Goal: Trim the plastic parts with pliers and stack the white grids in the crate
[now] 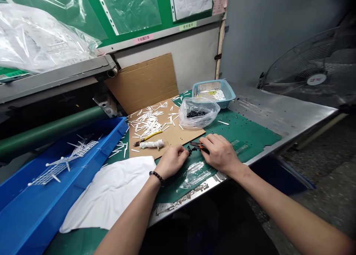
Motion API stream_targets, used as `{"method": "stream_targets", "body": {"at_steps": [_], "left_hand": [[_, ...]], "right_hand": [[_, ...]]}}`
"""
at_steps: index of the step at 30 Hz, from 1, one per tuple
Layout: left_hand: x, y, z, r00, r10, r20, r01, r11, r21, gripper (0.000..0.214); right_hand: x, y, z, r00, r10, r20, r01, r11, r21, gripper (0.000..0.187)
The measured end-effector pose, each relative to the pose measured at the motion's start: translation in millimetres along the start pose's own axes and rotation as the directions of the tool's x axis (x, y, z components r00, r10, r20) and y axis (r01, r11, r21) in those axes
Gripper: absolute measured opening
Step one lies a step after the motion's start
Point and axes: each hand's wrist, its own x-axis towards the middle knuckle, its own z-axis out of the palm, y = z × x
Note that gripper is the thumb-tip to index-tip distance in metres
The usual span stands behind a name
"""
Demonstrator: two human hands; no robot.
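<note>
My left hand [171, 161] pinches a small black plastic part [190, 150] at its fingertips. My right hand [219, 153] closes around the orange handles of a pair of small cutting pliers [198, 145], whose jaws are next to that part. Both hands rest over a green work mat [244, 136]. Just beyond my left hand lies a cardboard sheet [178, 131] scattered with white plastic sticks [147, 121]. A yellow-handled brush [147, 137] and a white wrapped bundle [151, 144] lie on the cardboard.
A clear bag of black parts [198, 113] and a pale blue basket [222, 88] stand beyond the cardboard. At the left are a blue tray [108, 136] holding white plastic lattice pieces [63, 162] and a white cloth [108, 194]. A steel table edge [278, 114] and a fan [314, 73] are at the right.
</note>
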Motion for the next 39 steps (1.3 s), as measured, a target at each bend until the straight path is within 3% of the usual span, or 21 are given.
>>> {"method": "stream_targets", "body": {"at_steps": [2,5,7,9,26,39], "left_hand": [[2,0,-2.9,0.995,-0.1,0.026,0.103,0.957,-0.271,0.022],[5,-2,-9.0,0.968,-0.203,0.15,0.25,0.702,-0.667,0.019],[5,-2,-12.4,0.959,-0.196,0.204,0.279,0.541,-0.794,0.019],[5,-3,-14.1,0.96,-0.174,0.218,0.276,0.474,-0.836,0.017],[3,0,-6.6,0.954,-0.184,0.236,0.299,0.538,-0.789,0.028],[4,-2,-2.2,0.959,-0.2,0.198,0.281,0.623,-0.73,0.031]], "right_hand": [[0,-1,-1,1.0,-0.001,0.005,0.001,1.0,0.002,0.01],[0,-1,-2,1.0,-0.008,0.012,0.008,1.0,0.015,0.012],[0,-2,-2,1.0,-0.016,0.013,0.016,0.999,0.033,0.012],[1,-2,-2,1.0,-0.022,0.015,0.021,0.998,0.051,0.013],[2,-2,-4,0.997,-0.071,0.03,0.069,0.994,0.087,0.017],[3,-4,-6,0.991,-0.114,0.074,0.117,0.992,-0.041,0.015]]}}
